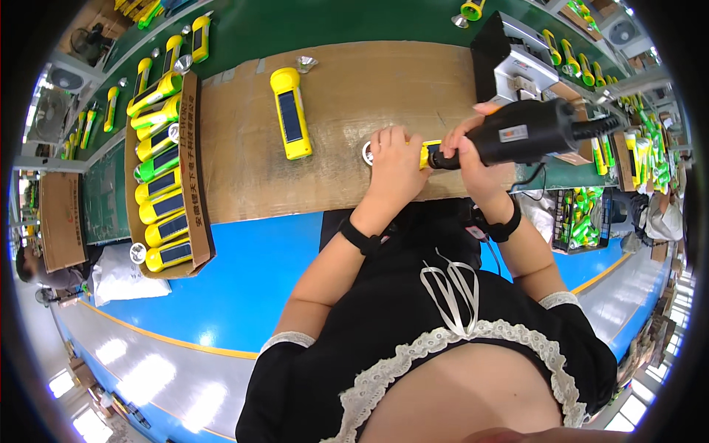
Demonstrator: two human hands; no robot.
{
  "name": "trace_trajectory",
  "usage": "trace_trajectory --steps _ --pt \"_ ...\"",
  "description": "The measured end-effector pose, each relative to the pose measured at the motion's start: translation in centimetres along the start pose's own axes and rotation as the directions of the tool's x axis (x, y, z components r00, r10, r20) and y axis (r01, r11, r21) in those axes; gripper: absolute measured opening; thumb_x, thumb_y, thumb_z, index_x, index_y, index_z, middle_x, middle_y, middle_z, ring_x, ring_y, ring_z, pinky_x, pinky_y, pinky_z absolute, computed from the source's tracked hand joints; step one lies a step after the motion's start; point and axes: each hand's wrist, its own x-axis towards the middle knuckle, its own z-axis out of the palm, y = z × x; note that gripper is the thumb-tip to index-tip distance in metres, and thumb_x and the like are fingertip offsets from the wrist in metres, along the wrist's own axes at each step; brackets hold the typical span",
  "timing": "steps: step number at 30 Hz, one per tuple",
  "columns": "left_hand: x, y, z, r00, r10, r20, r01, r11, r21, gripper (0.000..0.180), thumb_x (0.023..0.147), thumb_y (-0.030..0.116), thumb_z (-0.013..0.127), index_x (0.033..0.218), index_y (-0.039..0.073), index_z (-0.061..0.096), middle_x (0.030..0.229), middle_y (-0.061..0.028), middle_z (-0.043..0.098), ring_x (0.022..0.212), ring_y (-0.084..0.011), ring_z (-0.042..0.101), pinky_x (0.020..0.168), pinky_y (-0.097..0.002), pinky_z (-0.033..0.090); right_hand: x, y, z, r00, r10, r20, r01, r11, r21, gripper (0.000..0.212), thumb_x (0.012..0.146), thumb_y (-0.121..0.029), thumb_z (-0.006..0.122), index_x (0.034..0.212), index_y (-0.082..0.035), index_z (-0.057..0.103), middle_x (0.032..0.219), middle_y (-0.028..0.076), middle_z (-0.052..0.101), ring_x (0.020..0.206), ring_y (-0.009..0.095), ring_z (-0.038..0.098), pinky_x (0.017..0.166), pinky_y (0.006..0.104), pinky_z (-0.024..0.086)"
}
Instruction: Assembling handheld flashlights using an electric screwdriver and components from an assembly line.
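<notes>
A yellow flashlight (425, 156) with a dark solar panel lies near the front of the cardboard sheet, and my left hand (397, 161) is closed over it, hiding most of its body. A round, shiny reflector (367, 153) shows at the left side of that hand. My right hand (478, 164) grips a black electric screwdriver (521, 133), held nearly level. Its narrow end meets the flashlight's right side; the exact contact is hidden. Farther left, another yellow flashlight (290, 114) lies with its solar panel up. Beside its head sits a loose clear reflector (305, 64).
Cardboard (347, 88) covers the green bench. At left stands a cardboard box (199, 177) filled with a row of flashlights. A black-and-white device (517, 63) stands at back right, and a dark crate (583, 221) of green-yellow parts is beyond my right arm. The screwdriver's cord (602, 125) runs right.
</notes>
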Motion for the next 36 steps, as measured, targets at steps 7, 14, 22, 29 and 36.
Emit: trace_trajectory --steps 7,14,22,29,36 --pt "-0.2 0.7 -0.8 0.997 -0.046 0.059 0.040 0.994 0.102 0.046 0.059 0.025 0.079 0.098 0.008 0.060 0.096 -0.0126 0.050 0.097 -0.0322 0.045 0.089 -0.0437 0.032 2.3 -4.6 -3.8 0.900 -0.305 -0.310 0.382 0.895 0.231 0.057 0.082 0.004 0.054 0.130 0.001 0.024 0.073 0.009 0.054 0.061 0.017 0.055 0.063 0.0317 0.050" --pt "0.0 1.8 -1.1 0.991 -0.086 0.103 0.073 0.990 0.124 0.046 0.061 0.023 0.078 0.102 0.011 0.061 0.097 -0.0122 0.049 0.098 -0.0311 0.044 0.089 -0.0439 0.031 7.1 -1.9 -15.1 0.737 -0.459 -0.497 0.332 0.885 -0.325 0.047 0.083 0.003 0.056 0.125 0.006 0.034 0.073 0.008 0.059 0.062 0.014 0.058 0.062 0.0281 0.049" --pt "-0.2 2.1 -1.3 0.991 -0.100 0.092 0.084 0.982 0.168 0.044 0.064 0.025 0.077 0.102 0.011 0.061 0.096 -0.0132 0.047 0.097 -0.0318 0.043 0.088 -0.0443 0.031 9.7 -1.0 -16.3 0.857 -0.270 -0.439 0.129 0.937 -0.324 0.042 0.079 0.000 0.062 0.118 0.003 0.046 0.066 0.006 0.058 0.057 0.013 0.057 0.055 0.0255 0.046" --pt "-0.2 0.6 -1.2 0.997 -0.027 0.077 0.023 0.998 0.052 0.047 0.065 0.020 0.075 0.105 0.005 0.055 0.098 -0.0159 0.047 0.097 -0.0338 0.043 0.087 -0.0444 0.031 5.1 -2.0 -8.7 0.925 -0.110 -0.363 0.170 0.976 0.136 0.045 0.081 0.003 0.050 0.123 0.005 0.035 0.067 0.010 0.054 0.056 0.018 0.054 0.057 0.0313 0.048" --pt "-0.4 0.6 -1.7 0.996 -0.011 0.086 0.011 1.000 0.001 0.048 0.062 0.010 0.072 0.105 0.001 0.051 0.102 -0.0176 0.047 0.099 -0.0357 0.044 0.090 -0.0445 0.031 4.2 -1.6 -1.6 0.993 -0.071 -0.095 0.079 0.992 0.094 0.048 0.085 -0.001 0.051 0.128 -0.001 0.030 0.073 0.008 0.051 0.060 0.017 0.053 0.061 0.0348 0.048"
